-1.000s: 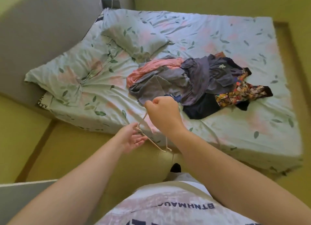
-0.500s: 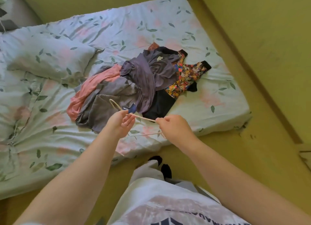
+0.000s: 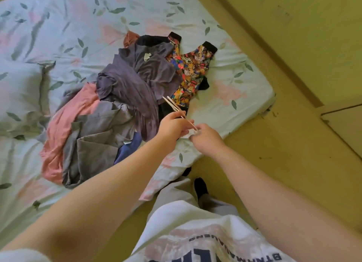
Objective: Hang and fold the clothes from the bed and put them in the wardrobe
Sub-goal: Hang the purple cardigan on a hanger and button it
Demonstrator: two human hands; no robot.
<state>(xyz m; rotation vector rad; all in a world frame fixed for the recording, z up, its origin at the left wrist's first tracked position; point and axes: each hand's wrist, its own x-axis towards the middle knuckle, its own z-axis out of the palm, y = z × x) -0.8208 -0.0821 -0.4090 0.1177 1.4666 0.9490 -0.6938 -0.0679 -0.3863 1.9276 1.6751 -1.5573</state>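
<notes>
Both hands have drawn together since half a second ago, and the hanger [image 3: 171, 103], which then lay level between them, now slants up toward 11 o'clock over the laundry. The left hand [image 3: 172, 125] sits at the middle of the view with its fingers curled round the pale rods. The right hand [image 3: 205, 137], just beside it at 4 o'clock, pinches the hanger's near end between its fingertips. That end is smeared white by blur, so it may be the hook, and the doubled rods could be one hanger or two.

The pile of clothes [image 3: 125, 97] lies on the bed [image 3: 225, 97], from 9 to 12 o'clock of the hands. A purple shirt [image 3: 133, 85] tops it. A pink garment [image 3: 64, 122] trails toward 8 o'clock, with a grey garment [image 3: 92, 144] touching its right side. A navy piece [image 3: 127, 150] peeks out by the left forearm. A bright patterned garment [image 3: 190, 69] with black trim lies at the pile's 1 o'clock edge, directly at 12 o'clock from the hands.

A pillow [image 3: 17, 97] in the same leaf-print cloth rests at 9 o'clock. Yellow floor [image 3: 274, 144] fills 2 to 5 o'clock. At 6 o'clock are the person's white T-shirt [image 3: 195, 232] and a dark sock [image 3: 200, 185] beside the mattress edge.
</notes>
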